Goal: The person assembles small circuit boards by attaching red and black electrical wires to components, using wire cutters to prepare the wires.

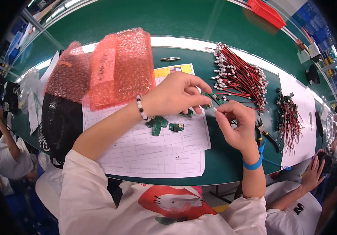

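Green counter (pixel 229 166) spreads across the head view. Beside the papers (pixel 153 158), the left hand (pixel 174 94) has its grip closed on a small circuit board (pixel 208 106), the right hand (pixel 239 122) on a white connector (pixel 214 109). Crooked pressure could strain both; a lowered bracelet (pixel 140 106) might sweep loose boards (pixel 157 124) aside.

Two red bubble-wrap packs: larger pack (pixel 127 66) overlapping printed sheets (pixel 184 166), smaller pack (pixel 68 74) just to its left. Black bag (pixel 60 125) below smaller one. Small metal clip (pixel 170 59) on green bench (pixel 231 168), beyond sheets. Pliers (pixel 270 140), yellow-and-black handles, near white paper (pixel 311 131). Red tray (pixel 268 12) far across, right. Co-worker in white (pixel 13 154) at left; another person (pixel 292 211) lower right.
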Demonstrator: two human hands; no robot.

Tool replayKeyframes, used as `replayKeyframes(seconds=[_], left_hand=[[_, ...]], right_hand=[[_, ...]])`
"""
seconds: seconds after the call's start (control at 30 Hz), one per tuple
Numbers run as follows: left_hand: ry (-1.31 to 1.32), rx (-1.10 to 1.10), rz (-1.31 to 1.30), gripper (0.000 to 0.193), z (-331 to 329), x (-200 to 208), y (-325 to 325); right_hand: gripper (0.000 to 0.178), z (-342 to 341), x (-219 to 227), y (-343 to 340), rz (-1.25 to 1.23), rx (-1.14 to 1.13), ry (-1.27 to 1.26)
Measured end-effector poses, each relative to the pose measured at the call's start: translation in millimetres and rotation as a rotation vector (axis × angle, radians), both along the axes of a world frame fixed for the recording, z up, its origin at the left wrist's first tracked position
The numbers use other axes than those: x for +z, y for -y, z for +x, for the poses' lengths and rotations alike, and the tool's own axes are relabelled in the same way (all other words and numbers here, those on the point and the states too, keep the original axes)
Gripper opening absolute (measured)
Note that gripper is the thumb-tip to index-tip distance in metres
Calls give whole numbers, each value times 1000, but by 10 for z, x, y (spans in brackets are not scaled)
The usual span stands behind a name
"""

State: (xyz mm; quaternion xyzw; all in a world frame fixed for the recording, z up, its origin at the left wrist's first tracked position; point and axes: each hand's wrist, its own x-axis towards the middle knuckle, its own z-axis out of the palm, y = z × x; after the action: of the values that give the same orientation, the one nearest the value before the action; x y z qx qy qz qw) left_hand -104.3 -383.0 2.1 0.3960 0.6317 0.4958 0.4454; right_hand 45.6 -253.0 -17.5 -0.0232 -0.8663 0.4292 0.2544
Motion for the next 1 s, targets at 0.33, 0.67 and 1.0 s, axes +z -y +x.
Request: replayKeyframes(seconds=[0.33,0.67,1.0], left_hand=[[-59,-57,182,35,84,-69,22],[90,-99,177,40,88,-47,26],[107,-134,247,43,70,-66,22]], right_hand=[[5,23,-10,33,-313,29,70],[4,96,126,37,-646,113,177],[6,115,98,-16,-600,85,195]])
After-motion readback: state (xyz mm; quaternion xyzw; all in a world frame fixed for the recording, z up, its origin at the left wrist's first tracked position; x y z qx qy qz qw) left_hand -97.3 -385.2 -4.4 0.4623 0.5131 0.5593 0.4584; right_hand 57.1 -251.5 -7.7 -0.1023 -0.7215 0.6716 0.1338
